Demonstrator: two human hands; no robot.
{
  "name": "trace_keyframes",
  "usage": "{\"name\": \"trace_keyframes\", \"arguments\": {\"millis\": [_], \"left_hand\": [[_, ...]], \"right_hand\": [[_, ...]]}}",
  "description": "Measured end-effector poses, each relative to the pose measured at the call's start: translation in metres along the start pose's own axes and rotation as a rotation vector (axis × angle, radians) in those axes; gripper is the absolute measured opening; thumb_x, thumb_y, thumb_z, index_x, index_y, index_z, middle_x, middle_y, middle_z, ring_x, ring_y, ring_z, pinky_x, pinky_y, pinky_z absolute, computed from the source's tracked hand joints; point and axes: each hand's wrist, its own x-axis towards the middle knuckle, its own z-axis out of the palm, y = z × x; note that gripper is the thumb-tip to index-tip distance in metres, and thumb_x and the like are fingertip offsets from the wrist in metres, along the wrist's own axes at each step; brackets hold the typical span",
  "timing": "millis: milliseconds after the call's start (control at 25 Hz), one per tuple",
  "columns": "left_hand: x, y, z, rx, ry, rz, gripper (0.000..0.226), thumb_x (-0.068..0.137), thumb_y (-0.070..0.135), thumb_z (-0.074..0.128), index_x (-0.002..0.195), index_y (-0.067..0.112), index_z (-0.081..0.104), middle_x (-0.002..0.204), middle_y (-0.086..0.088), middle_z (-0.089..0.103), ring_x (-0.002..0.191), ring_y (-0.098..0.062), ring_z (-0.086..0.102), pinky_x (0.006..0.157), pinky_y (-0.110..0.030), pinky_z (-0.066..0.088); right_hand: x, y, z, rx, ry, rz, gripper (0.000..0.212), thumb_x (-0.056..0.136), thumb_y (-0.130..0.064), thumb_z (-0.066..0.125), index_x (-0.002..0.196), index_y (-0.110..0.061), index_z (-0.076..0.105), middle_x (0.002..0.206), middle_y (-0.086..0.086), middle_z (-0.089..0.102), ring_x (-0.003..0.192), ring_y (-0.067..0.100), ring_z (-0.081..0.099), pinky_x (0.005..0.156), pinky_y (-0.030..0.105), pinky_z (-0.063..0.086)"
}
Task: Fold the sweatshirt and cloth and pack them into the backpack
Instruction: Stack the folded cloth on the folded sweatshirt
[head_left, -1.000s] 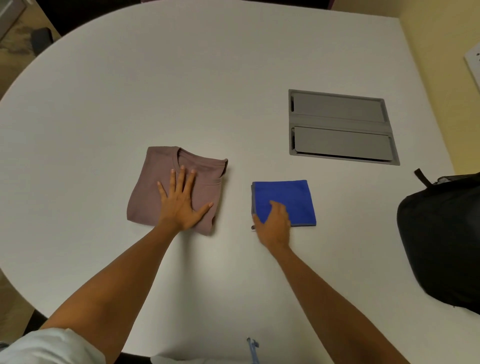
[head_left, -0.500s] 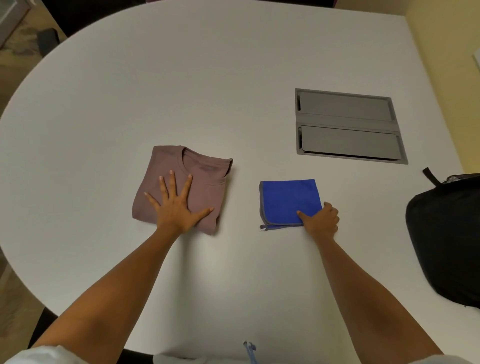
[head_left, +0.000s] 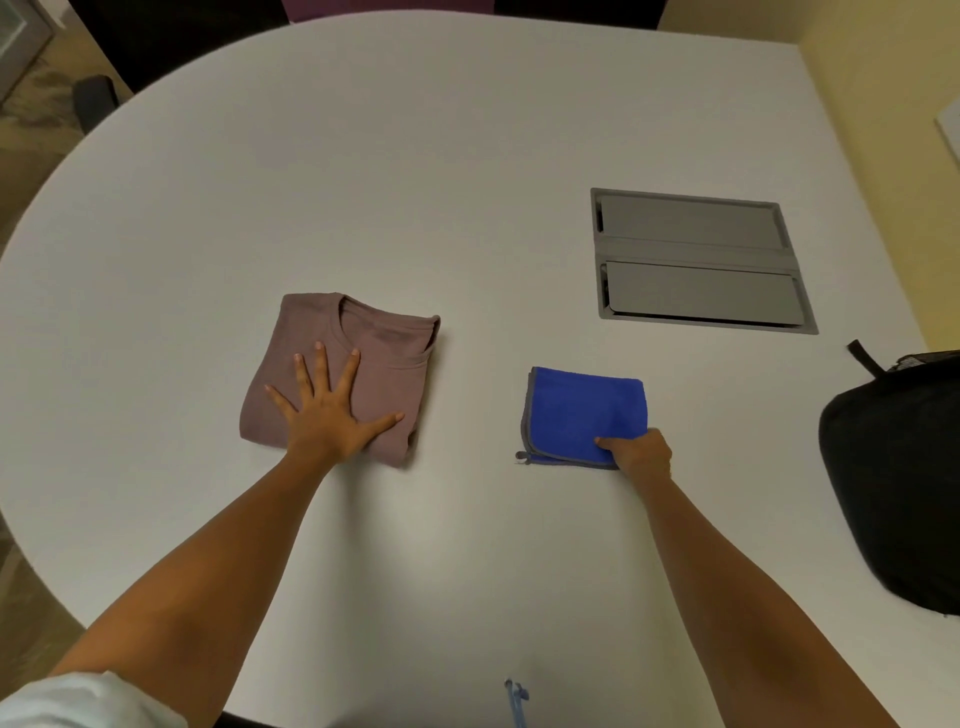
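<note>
Even indoor light, wide-angle view

Soft overhead light leaves a pale sheen on the white table (head_left: 415, 208) near its front edge and only faint shadows beside the arms; the table rim bows with lens distortion, the corners darken, and the whole frame is slightly soft

The white surface (head_left: 441, 182) lies bare across its whole far half, from nine through twelve o'clock, so a hand could sweep there freely. At about one o'clock a grey recessed hatch (head_left: 696, 260) sits flush in the top, no real barrier. The folded sweatshirt (head_left: 384, 358), under the flat left hand (head_left: 327, 421), and the folded cloth (head_left: 576, 410), pinched at its near right corner by the right hand (head_left: 639, 454), lie well apart, leaving an open lane between them. At three o'clock the black backpack (head_left: 904, 483) blocks the right edge; a clear strip separates it from the cloth.
</note>
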Motion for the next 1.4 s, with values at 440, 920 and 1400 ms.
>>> {"name": "trace_keyframes", "arguments": {"millis": [440,920,1400], "left_hand": [[-0.003,0.001,-0.003,0.006,0.032,0.015,0.118,0.060,0.101,0.025,0.155,0.042,-0.015,0.166,-0.008,-0.019,0.152,-0.034,-0.018,0.110,-0.074,-0.012],[-0.049,0.003,-0.004,-0.854,0.556,-0.403,0.069,0.100,0.046,0.050,0.155,0.016,0.023,0.165,-0.007,0.020,0.151,-0.026,0.019,0.122,-0.059,0.010],[-0.014,0.026,-0.013,-0.398,0.365,-0.026,0.077,0.096,0.063,0.038,0.159,0.025,0.015,0.168,-0.004,0.003,0.155,-0.025,-0.007,0.123,-0.049,-0.005]], "right_hand": [[-0.085,-0.086,0.012,0.531,-0.005,-0.405,0.027,0.093,-0.019,0.065,0.116,-0.005,0.064,0.107,0.008,0.068,0.095,0.024,0.065,0.062,0.015,0.045],[-0.218,-0.213,0.098,1.019,-0.723,-0.597,0.023,0.097,-0.027,0.062,0.120,-0.025,0.063,0.127,0.003,0.068,0.116,0.021,0.065,0.097,0.044,0.055],[-0.157,-0.156,0.152,0.425,-0.626,-0.309,0.015,0.093,-0.012,0.067,0.095,-0.016,0.052,0.109,0.014,0.069,0.080,0.023,0.072,0.068,0.026,0.058]]}}
